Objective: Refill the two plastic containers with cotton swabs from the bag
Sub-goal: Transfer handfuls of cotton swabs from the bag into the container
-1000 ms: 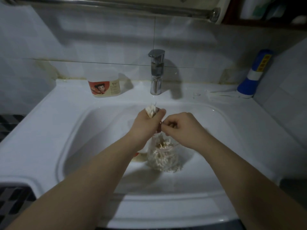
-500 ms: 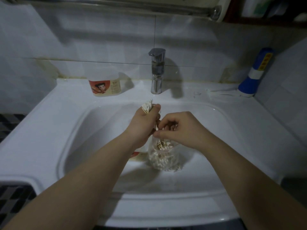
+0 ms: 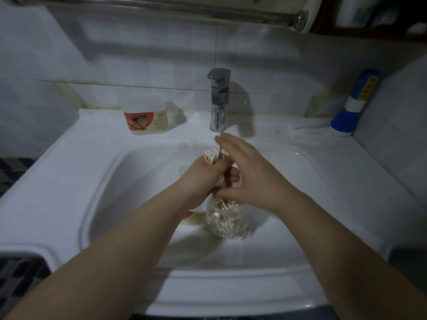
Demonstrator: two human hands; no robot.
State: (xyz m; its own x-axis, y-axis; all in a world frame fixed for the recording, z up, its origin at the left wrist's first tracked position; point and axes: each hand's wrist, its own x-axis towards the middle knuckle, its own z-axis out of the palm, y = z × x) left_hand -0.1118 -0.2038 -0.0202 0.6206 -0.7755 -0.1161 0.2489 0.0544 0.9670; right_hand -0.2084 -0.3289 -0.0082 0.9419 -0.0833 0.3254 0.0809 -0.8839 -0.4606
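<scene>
Gathering a handful from the bag is judged to be the step in hand. Neither tub can be seen to be filled.

Left hand (image 3: 205, 174): fingers are curled round a bundle (image 3: 211, 156) of swabs. It is held upright over the basin, with white tips fanned out above the fist. Whether the bag's neck is also caught in this hand cannot be told.

Right hand (image 3: 248, 179): fingers are straight and spread, and nothing is gripped. The palm is laid against the bundle's right side, with the thumb low, near the bag's mouth.

Bag (image 3: 227, 224): clear plastic, stood in the sink (image 3: 99, 204) directly under both hands. A loose heap of swabs is visible inside.

Near tub (image 3: 193, 217): only a red-and-white sliver is shown, beside the bag and under the left wrist. Its contents are hidden.

Far tub (image 3: 146, 116): stood on the back ledge, left of the tap (image 3: 218, 100) and well apart from the hands. Its fill cannot be made out.

Torch (image 3: 353, 105): blue, leant in the right corner, not involved.

Next move, as judged: the bundle is to be squared up and carried to a tub's mouth, with stems aligned so that it drops in whole. A firm left grip is called for, since loose swabs would be lost into the basin.
</scene>
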